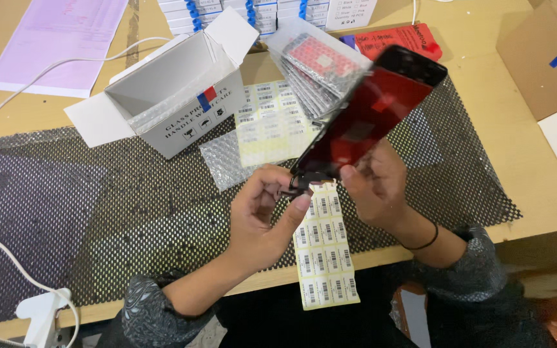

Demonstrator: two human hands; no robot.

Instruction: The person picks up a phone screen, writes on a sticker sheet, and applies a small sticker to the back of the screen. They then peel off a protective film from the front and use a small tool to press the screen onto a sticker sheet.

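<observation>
Glossy dark rectangular phone screen panel with red sheen, tilted up between both hands, left hand pinching its lower end, right hand closed around its edge, pale yellow sticker sheet below, black mesh mat underneath, open white cardboard box beyond left hand
</observation>
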